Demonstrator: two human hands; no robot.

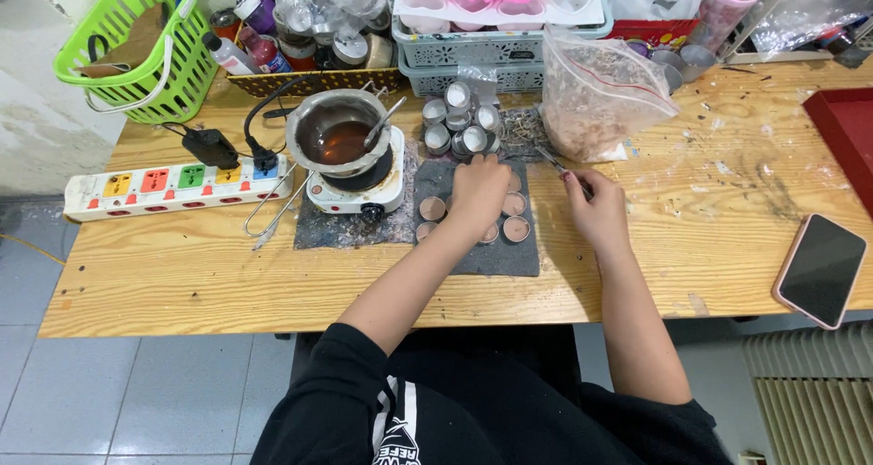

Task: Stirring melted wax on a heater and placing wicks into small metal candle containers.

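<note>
Item: candle-filling station, wooden bench [227,274], seen from above.

Left hand [479,190]: centre of frame, palm down, fingers curled over the small metal cups [516,230] set in rows on a dark grey mat [509,258]. Its grip appears pressed onto one cup beneath the palm; which cup cannot be told. Forearm runs up from lower centre, elbow bent.

Right hand [596,212]: just right of the mat, wrist raised, thumb and fingers pinching thin metal tweezers [553,162] whose tips point to upper left, toward a heap of dried bits beside the empty cups [459,124].

Handling note: a judgement only. Steadying a cup with the left hand while the tweezers place small pieces seems sound; a light pinch and a low wrist would keep the filled cups from tipping.

Nearby: small white hot plate [359,192] carrying a metal pot [338,138] of brown liquid with a spoon, left of the mat; power strip [173,188] at left; green basket [132,47] upper left; clear bag [600,97] of pinkish flakes above the right hand; phone [821,270] at right edge; red tray [841,124] at upper right.
</note>
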